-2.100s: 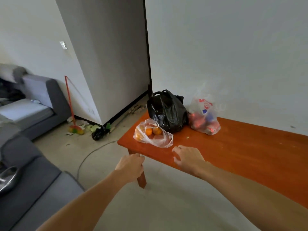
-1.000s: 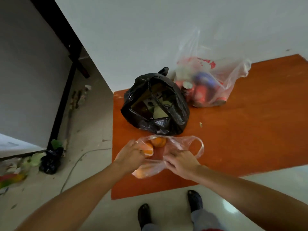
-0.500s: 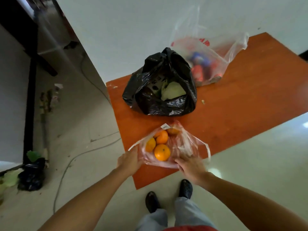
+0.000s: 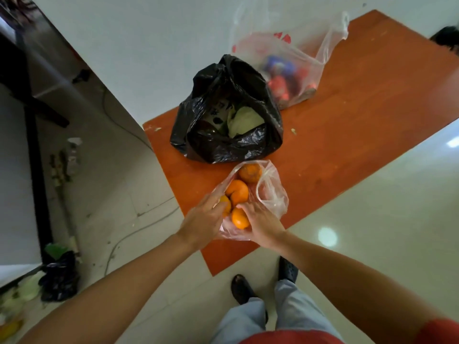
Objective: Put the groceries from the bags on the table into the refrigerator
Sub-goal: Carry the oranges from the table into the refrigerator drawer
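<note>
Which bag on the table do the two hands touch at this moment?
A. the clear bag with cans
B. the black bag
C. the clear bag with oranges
C: the left hand and the right hand both lie on the clear bag with oranges at the near edge of the table, while the black bag stands beyond them, untouched.

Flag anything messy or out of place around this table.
Pale food scraps lie on the orange wooden table beside the black plastic bag, with more at the table's left corner. On the floor at lower left, a small black bag sits among green and yellow litter. The groceries themselves look intact.
</note>
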`<state>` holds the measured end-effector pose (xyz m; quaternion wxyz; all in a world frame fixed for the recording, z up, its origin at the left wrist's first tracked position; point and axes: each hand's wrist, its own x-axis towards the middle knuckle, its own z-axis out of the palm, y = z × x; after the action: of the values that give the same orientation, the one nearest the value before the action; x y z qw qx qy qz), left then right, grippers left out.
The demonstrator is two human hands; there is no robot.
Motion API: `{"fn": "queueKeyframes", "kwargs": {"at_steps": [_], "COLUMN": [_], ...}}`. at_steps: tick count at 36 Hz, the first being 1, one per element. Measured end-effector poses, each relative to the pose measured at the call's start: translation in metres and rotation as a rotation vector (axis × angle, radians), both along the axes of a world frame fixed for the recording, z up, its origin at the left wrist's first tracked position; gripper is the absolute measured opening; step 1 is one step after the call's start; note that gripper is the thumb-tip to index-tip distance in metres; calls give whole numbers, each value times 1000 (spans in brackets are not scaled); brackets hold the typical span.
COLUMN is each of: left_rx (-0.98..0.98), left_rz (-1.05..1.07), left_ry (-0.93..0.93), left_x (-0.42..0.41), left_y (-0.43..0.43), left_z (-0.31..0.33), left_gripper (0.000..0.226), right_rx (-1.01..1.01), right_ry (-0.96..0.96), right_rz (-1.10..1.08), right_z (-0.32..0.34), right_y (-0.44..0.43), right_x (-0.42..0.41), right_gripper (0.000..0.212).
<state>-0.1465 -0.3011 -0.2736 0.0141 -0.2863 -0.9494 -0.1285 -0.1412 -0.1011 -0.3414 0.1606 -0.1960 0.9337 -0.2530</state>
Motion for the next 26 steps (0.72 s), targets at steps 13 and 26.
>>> {"fn": "queueKeyframes", "kwargs": {"at_steps": [13,26], "left_rx": [-560,-351], "left_rz": [-62,187], "left_ry": [-188,-335], "left_x": [-40,-34], "left_y": [13,9], "left_z": [-42,-53], "left_gripper": [60,67], "right_rx": [8,88], "right_ry": [26,-64], "right_rz": [-263,-282], "right_z": [19,-10], "right_y": [73,82], "right_x": [6,2], "right_gripper": [83,69]}}
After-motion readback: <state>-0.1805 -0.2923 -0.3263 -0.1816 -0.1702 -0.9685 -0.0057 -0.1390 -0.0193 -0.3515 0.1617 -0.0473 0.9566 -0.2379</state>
